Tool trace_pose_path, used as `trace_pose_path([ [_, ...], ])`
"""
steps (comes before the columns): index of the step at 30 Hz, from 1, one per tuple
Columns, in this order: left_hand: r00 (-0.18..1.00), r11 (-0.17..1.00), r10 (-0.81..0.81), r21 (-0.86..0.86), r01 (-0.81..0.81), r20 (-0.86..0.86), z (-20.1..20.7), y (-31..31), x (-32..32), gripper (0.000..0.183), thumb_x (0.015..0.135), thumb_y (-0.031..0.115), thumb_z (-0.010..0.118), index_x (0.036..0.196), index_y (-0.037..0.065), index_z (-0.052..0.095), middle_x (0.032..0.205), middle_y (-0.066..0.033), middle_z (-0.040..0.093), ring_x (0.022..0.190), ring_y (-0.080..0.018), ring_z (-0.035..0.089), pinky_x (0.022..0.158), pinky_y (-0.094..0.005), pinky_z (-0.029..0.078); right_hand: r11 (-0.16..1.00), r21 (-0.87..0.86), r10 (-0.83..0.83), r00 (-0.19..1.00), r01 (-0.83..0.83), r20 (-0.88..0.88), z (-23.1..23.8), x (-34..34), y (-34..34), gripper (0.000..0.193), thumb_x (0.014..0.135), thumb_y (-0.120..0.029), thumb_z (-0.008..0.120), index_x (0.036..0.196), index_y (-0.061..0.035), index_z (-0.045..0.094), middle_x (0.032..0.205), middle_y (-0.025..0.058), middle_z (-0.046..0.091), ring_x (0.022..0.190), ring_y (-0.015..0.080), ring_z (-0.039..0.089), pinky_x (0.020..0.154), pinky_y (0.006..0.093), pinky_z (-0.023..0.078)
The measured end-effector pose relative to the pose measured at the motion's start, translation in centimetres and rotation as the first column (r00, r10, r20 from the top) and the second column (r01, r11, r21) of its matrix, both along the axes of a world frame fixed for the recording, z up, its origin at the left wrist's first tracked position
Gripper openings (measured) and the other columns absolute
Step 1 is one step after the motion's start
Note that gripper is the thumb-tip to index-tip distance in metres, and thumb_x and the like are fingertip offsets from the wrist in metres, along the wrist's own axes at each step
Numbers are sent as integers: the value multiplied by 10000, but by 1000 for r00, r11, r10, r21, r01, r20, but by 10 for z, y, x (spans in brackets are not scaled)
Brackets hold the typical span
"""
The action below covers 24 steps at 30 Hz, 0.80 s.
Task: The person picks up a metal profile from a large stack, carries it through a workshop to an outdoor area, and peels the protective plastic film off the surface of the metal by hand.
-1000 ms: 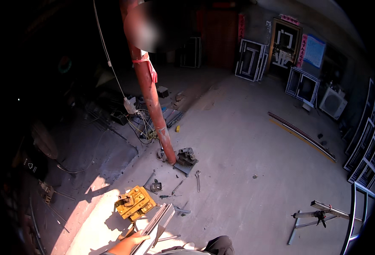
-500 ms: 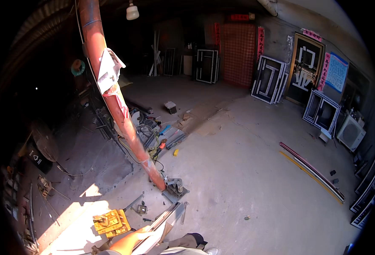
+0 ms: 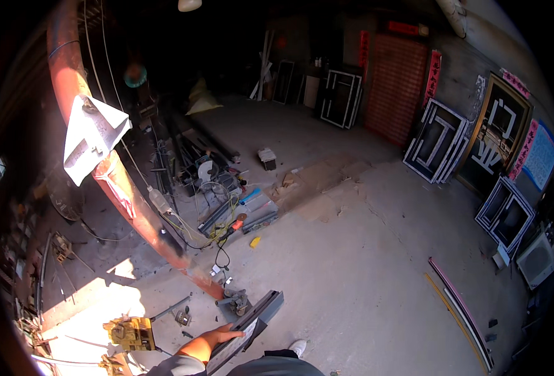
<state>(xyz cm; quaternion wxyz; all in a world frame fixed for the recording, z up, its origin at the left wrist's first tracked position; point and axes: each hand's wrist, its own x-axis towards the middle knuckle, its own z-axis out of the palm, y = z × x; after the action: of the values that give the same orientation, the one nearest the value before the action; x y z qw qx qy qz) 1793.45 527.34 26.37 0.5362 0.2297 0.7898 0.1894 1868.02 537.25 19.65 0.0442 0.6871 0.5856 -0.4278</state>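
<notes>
The left hand (image 3: 224,336) has carried the metal profiles (image 3: 265,310) away from the yellow machine (image 3: 131,333) — nearer the red pole (image 3: 144,219).

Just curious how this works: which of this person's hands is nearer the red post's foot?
Left. The left hand grips the long grey bars on the person's side of the red post's foot, apart from it. The right hand is out of view.

This is a workshop — rough and dim, with a bare grey concrete floor (image 3: 364,269). Rectangular black-and-white window-like frames (image 3: 437,141) lean by the wall, long thin pink, white and yellow strips (image 3: 467,313) lie loose, and a squat yellow metal machine (image 3: 132,333) stands near a jumble of dark tools and tangled cables (image 3: 220,185).
</notes>
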Motion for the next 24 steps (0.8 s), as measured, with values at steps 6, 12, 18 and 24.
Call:
trace_pose_path([
  [6, 998, 998, -60, -10, 60, -10, 78, 237, -19, 1078, 753, 747, 653, 1480, -16, 428, 1425, -228, 540, 1311, -321, 515, 1100, -391, 376, 986, -165, -5, 1000, 0, -31, 1, -76, 155, 368, 1004, -302, 556, 1145, 18, 667, 1023, 208, 723, 1018, 357, 681, 874, 463, 553],
  [12, 998, 999, -3, -54, 6, 60, 10, 402, -64, 987, 775, 709, 653, 1472, 38, 458, 1403, -212, 559, 1283, -320, 537, 1073, -425, 400, 982, -172, 67, 994, -82, -88, -29, -100, 384, 355, 1003, -293, 551, 1124, 18, 672, 987, 199, 724, 970, 341, 696, 837, 460, 567],
  [18, 950, 966, 199, 112, -231, 242, 54, 577, -40, 858, 822, 596, 663, 1455, 50, 474, 1353, -152, 580, 1242, -289, 536, 1053, -420, 402, 998, -35, 52, 975, -61, -215, -77, -62, 684, 317, 1003, -280, 537, 1039, -8, 696, 914, 175, 722, 815, 273, 719, 721, 424, 591],
  [24, 823, 816, 333, 297, -496, 460, 58, 728, -49, 423, 934, 322, 675, 1252, 44, 649, 1088, -87, 681, 1044, -197, 606, 912, -359, 472, 942, 315, 169, 974, -115, -150, -3, -133, 1020, 345, 999, -316, 502, 1004, -38, 705, 824, 165, 728, 789, 235, 711, 681, 396, 577],
])
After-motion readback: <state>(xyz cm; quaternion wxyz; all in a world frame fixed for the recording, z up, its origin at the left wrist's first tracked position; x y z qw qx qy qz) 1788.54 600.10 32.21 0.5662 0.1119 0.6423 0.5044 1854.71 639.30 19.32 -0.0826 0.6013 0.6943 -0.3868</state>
